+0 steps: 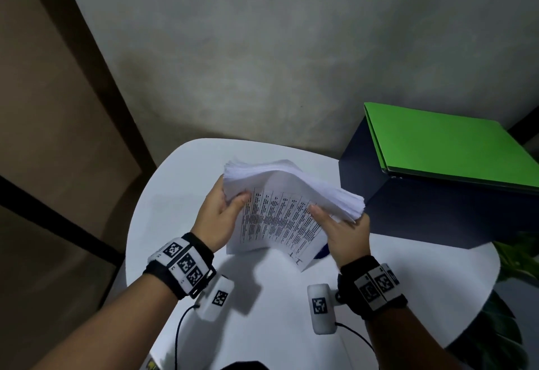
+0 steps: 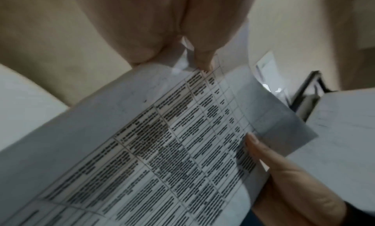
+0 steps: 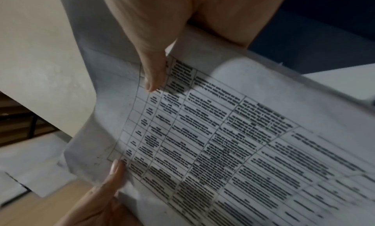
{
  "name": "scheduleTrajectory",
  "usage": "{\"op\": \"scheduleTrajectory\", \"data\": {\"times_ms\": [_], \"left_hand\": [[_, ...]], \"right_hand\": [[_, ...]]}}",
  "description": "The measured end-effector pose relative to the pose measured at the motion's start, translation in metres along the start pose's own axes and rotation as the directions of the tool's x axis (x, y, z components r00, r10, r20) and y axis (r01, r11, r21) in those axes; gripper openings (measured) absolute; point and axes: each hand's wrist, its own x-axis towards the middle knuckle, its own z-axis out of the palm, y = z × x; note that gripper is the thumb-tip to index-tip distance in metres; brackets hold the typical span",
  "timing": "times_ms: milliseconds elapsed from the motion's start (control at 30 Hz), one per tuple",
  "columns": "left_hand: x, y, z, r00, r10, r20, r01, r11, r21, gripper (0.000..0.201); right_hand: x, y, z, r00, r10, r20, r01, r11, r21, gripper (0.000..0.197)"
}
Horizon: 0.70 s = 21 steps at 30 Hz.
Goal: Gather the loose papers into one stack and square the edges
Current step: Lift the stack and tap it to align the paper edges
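A thick stack of white papers point(image 1: 291, 192) is held above the white table point(image 1: 180, 224), bowed upward in the middle. Its facing sheet carries a printed table of text point(image 2: 162, 141) point(image 3: 223, 141). My left hand point(image 1: 233, 203) grips the stack's left edge, thumb on the printed sheet and fingers behind. My right hand point(image 1: 338, 224) grips the right edge the same way, its thumb point(image 3: 152, 72) pressed on the print. The edges at the top and right look fanned and uneven. The fingers behind the stack are hidden.
A dark blue box point(image 1: 408, 209) stands on the table at the right, with a green binder point(image 1: 443, 142) on top. A small blue object point(image 1: 322, 251) peeks out under the papers. Plant leaves point(image 1: 519, 253) lie at the far right. The wall is close behind.
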Motion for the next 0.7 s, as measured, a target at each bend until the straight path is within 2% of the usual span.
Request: {"op": "scheduleTrajectory", "data": {"times_ms": [67,167,267,400,500,633,667,700], "left_hand": [[-0.005,-0.008,-0.001,0.998,-0.061,0.018,0.062,0.996,-0.072,0.046],[-0.001,-0.014,-0.002,0.992,-0.127,0.022,0.127,0.991,-0.032,0.061],[0.003,-0.011,0.003,0.991,-0.128,0.043,0.128,0.992,0.010,0.047],[0.012,-0.010,0.003,0.990,-0.113,0.087,0.113,0.994,0.002,0.042],[0.016,-0.009,0.001,0.991,-0.104,0.086,0.107,0.994,-0.025,0.038],[0.014,-0.013,0.007,0.990,-0.111,0.090,0.110,0.994,0.020,0.032],[0.013,-0.014,0.008,0.991,-0.106,0.083,0.103,0.994,0.047,0.036],[0.014,-0.015,0.007,0.991,-0.115,0.063,0.110,0.991,0.076,0.050]], "right_hand": [[0.001,0.007,-0.007,1.000,0.025,0.001,-0.025,0.998,-0.056,0.027],[0.005,0.012,-0.011,1.000,0.023,-0.017,-0.024,0.995,-0.092,0.050],[0.005,0.014,-0.008,1.000,0.028,-0.007,-0.029,0.994,-0.108,0.055],[0.010,0.016,-0.006,0.999,0.045,-0.031,-0.048,0.994,-0.098,0.064],[0.019,0.013,-0.008,0.997,0.067,-0.035,-0.070,0.994,-0.083,0.055],[0.023,0.019,0.000,0.985,0.165,-0.050,-0.168,0.983,-0.078,0.025],[0.023,0.020,0.004,0.985,0.166,-0.050,-0.169,0.983,-0.067,0.022],[0.022,0.018,0.007,0.985,0.163,-0.059,-0.167,0.984,-0.059,0.020]]}}
